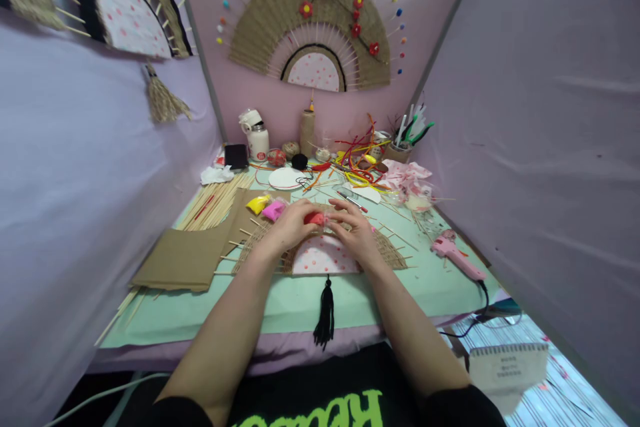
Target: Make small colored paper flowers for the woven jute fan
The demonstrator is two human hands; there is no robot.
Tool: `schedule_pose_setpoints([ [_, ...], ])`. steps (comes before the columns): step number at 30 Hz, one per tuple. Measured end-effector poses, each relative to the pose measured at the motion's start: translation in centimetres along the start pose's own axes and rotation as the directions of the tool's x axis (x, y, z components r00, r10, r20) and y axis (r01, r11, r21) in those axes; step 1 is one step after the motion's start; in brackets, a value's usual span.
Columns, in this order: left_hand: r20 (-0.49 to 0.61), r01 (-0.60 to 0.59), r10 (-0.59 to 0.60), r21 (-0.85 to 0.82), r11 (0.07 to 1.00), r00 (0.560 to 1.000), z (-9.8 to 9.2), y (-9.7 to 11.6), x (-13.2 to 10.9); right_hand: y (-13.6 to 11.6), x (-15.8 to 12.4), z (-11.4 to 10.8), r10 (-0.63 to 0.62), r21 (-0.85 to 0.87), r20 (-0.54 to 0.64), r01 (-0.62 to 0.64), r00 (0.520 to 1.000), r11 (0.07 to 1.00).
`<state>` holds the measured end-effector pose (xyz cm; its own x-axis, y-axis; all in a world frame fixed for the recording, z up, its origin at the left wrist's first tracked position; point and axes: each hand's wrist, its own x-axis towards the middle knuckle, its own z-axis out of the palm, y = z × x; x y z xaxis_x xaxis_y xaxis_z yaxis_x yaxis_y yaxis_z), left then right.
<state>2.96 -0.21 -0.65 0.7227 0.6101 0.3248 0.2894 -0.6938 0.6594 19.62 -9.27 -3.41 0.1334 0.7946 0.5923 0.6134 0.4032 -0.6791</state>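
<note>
Above the fan on the table, my left hand [294, 221] closes its fingers round a small plastic packet of red clay [314, 218]. My right hand [354, 228] pinches the packet's clear edge from the other side. Beneath both hands lies a woven fan [393, 252] with thin wooden sticks and a pink-dotted white half-circle [325, 255] at its centre. A black tassel [325, 313] hangs from the fan over the table's front. Left of the left hand sit a yellow packet [258, 205] and a pink packet [275, 210], and a pen [353, 201] lies beyond the right hand.
Folded cardboard [175, 260] and wooden sticks [215, 199] lie at the left. A pink glue gun [457, 255] with its cord rests at the right. Coloured pipe cleaners [363, 163], a white bottle [258, 141] and a tool holder [399, 152] are behind. A finished fan [255, 33] hangs above.
</note>
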Motion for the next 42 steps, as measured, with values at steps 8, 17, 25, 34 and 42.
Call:
schedule_pose_setpoints([
  [8, 0.042, 0.032, -0.035, 0.053, 0.998, 0.999, 0.0, 0.3, -0.1, -0.3, 0.0, 0.1, -0.016, -0.050, -0.013, 0.015, 1.000, 0.999],
  [17, 0.031, 0.017, -0.021, 0.142, 0.990, 0.999, 0.1, 0.7, -0.2, -0.8, 0.1, 0.4, 0.030, -0.072, -0.036, -0.033, 0.999, 0.997],
  [25, -0.049, 0.161, -0.153, 0.359, 0.920, 0.987, -1.5, -0.2, -0.5, -0.6, 0.2, -0.3, 0.428, 0.599, 0.220, -0.468, 0.877, 0.650],
  [34, -0.110, 0.274, -0.279, -0.052, 0.960, 0.954, -2.4, 0.5, -1.2, -2.9, 2.1, 1.8, 0.355, 0.531, 0.064, -0.333, 0.933, 0.779],
  [42, -0.032, 0.266, -0.383, -0.665, 0.698, 0.923, -0.9, 1.6, -0.4, -3.1, 2.3, 3.8, -0.128, -0.113, -0.181, 0.108, 0.975, 0.988],
])
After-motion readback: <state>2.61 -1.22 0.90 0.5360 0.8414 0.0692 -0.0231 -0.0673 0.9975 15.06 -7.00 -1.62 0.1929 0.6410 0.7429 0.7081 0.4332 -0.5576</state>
